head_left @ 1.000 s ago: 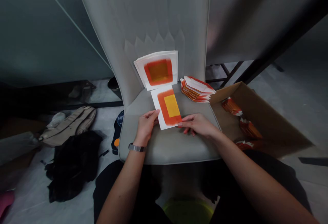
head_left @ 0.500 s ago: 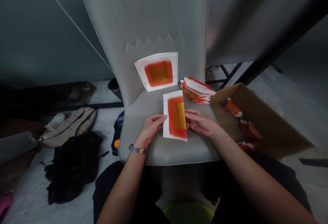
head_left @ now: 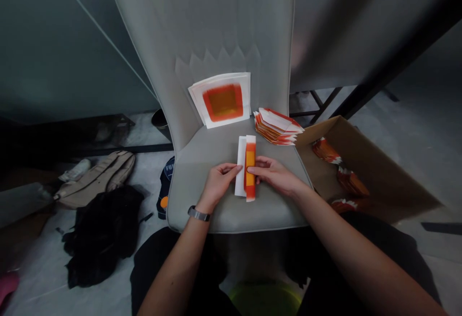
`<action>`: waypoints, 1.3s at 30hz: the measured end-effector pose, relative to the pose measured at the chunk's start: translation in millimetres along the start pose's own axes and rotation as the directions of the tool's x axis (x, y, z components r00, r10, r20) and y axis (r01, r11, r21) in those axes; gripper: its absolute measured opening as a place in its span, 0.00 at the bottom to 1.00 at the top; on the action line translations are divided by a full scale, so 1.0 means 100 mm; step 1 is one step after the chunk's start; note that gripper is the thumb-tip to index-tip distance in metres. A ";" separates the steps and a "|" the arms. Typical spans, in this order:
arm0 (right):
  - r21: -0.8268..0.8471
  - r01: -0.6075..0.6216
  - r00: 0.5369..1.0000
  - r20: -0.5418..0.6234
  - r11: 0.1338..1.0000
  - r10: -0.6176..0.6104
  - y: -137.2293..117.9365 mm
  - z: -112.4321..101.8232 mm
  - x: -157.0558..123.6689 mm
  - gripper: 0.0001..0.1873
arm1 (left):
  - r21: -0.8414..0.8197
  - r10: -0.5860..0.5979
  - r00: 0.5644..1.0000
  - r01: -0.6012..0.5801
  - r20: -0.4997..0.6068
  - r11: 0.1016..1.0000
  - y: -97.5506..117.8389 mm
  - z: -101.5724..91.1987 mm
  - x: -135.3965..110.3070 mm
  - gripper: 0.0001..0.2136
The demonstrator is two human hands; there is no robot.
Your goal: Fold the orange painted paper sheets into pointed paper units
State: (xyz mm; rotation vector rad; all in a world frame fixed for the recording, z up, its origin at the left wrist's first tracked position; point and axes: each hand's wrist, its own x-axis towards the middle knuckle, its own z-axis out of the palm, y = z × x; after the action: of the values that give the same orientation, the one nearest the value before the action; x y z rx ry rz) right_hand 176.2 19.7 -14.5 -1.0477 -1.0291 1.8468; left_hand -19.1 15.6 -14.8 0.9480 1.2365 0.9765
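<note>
A: Where's the paper sitting?

B: The folded paper [head_left: 246, 167] lies flat near the front middle of the chair seat [head_left: 274, 211], well in from both side edges. An orange-and-yellow painted strip lies on top, with a white strip showing along its left side.

A: And the hands?

B: The left hand [head_left: 219, 185] is half open, its fingertips [head_left: 236, 168] resting against the paper's white strip. The right hand [head_left: 275, 173] comes in from the other side, its fingers [head_left: 252, 169] stretched across the painted strip. I can't see either one closed in a firm grip, and I can't tell whether a thumb sits underneath.

A: How would it handle?

B: I'd judge it very light and fairly soft, a thin sheet that only gets a little stiffer where it's doubled. It could slide on the smooth seat, and it would crease or bend easily.

A: Best place to hold it?

B: I'd pinch it lightly along the long folded edge, or press it flat with open fingers. Gripping the middle risks buckling it.

A: What's nearby?

B: A stack of painted sheets [head_left: 220, 99] leans against the chair back [head_left: 216, 27], and a pile of folded pieces [head_left: 276, 127] sits near the seat's back right corner.
</note>
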 end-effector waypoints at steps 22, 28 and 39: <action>-0.095 0.018 0.999 0.029 0.995 -0.015 0.09 -0.04 0.02 0.24 | -0.173 -0.029 0.973 0.070 0.229 0.982 0.02 -0.02 -0.01 0.16; -0.120 0.027 1.000 0.019 0.992 -0.025 0.10 -0.02 0.03 0.22 | -0.176 -0.023 0.976 0.062 0.217 0.982 -0.04 -0.02 0.00 0.16; -0.078 0.013 0.999 -0.044 0.997 -0.016 0.03 0.00 0.02 0.22 | -0.112 -0.028 0.988 0.046 0.150 0.993 0.02 0.01 -0.04 0.17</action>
State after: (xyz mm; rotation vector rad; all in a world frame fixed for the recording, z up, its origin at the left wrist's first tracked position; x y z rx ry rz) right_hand 175.0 20.6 -17.8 -1.1196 -1.0868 1.7763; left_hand -18.2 12.7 -12.1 0.8874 1.0579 0.9213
